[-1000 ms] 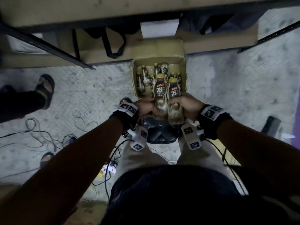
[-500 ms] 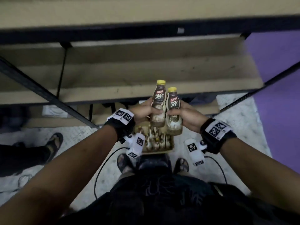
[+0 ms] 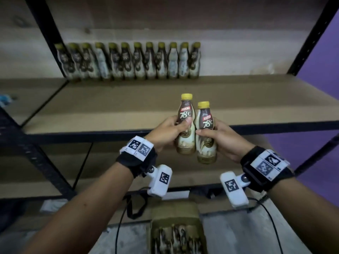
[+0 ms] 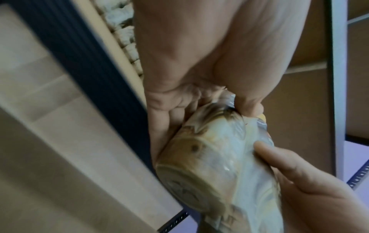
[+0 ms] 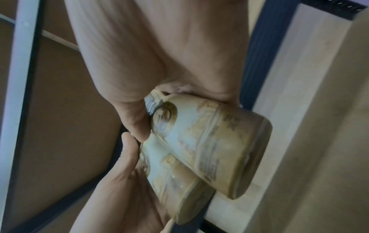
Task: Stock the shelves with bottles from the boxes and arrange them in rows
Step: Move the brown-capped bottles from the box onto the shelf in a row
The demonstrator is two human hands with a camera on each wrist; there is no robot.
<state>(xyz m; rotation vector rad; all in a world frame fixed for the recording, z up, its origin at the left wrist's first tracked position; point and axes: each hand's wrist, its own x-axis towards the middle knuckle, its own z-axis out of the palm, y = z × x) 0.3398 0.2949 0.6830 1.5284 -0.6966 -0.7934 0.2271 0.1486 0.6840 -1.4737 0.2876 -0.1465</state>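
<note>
Risk: carried pair knocks the far row of yellow-capped coffee bottles (image 3: 128, 61) on the brown board shelf (image 3: 238, 99), toppling several. Left hand (image 3: 165, 132) grip wrapped tight round left brown-label plastic bottle (image 3: 185, 125). Right hand (image 3: 223, 142) likewise on right bottle (image 3: 206, 132). Bottles touching, upright, near shelf's front edge; a slip drops one.
</note>
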